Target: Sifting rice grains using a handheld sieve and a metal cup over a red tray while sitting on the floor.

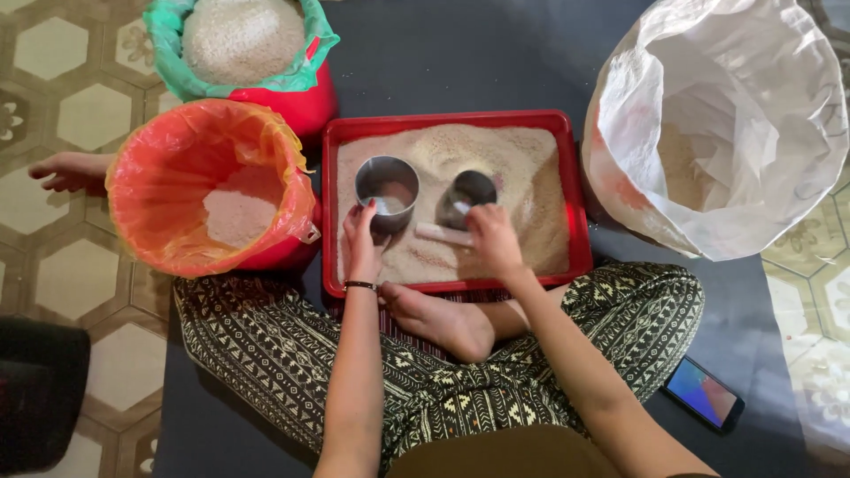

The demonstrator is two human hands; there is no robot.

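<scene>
Patterned trousers (266,354) on crossed legs fill the near part of the view, with a bare foot (443,323) tucked just under the near edge of a red tray (580,257). Both arms reach forward over the legs to the tray, which sits on a dark mat (460,53) on the floor.

Pale grain covers the tray right up to its rim. Two round metal cups stand in the grain, side by side, near the middle. The left hand (361,243) has its fingers closed on the near rim of the left metal cup (387,188). The right hand (492,237) is closed on the near side of the right metal cup (467,196), which tips toward it. A small pale stick (440,234) lies in the grain between the two hands.

Room is tight at the sides. An orange-lined bucket (208,190) with some grain in it presses against the tray's left edge. A big white sack (717,124) stands open just past the right edge. A green-lined red bucket (243,49) full of grain sits behind the tray's far left corner. The mat beyond the far edge is open.

A phone (704,394) lies on the mat by the right knee.
</scene>
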